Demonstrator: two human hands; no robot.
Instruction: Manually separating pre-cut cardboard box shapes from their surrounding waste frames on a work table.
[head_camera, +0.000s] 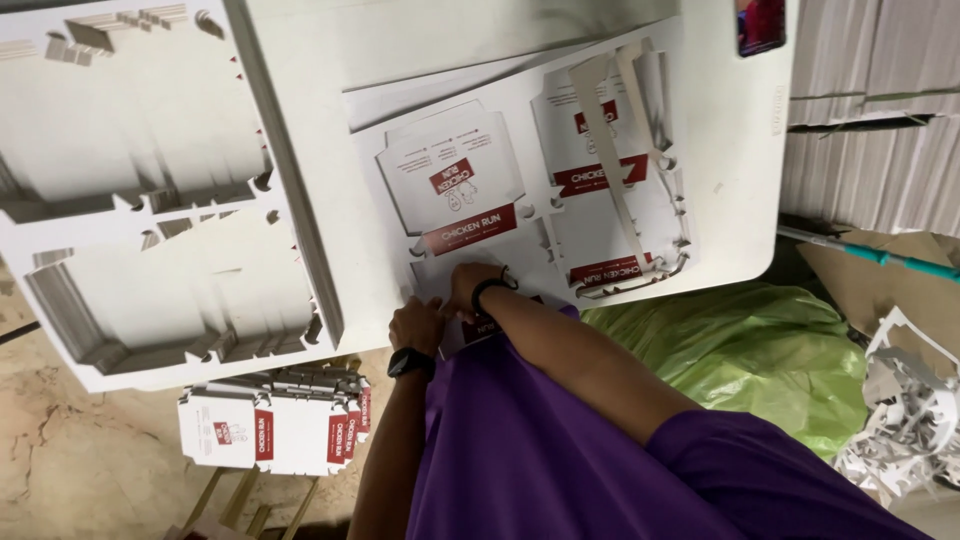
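Die-cut white cardboard sheet with red-banded box blanks (520, 180) lies on the white table (740, 150), its near blank pinched by left hand (415, 325) and right hand (470, 285), while a stack of freed blanks (275, 430) below the table suggests partial progress.

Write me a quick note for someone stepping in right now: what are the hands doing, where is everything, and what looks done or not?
Left hand: pressed on the near edge of the printed die-cut sheet; grip unclear.
Right hand: fingers down on the same edge; grip unclear.
Sheet lies on the white table; a box blank sits in it, a loose waste strip on top.
Done: a pile of separated box blanks on the floor; stripped frames stacked left.
Left: the blanks in this sheet are not yet out.
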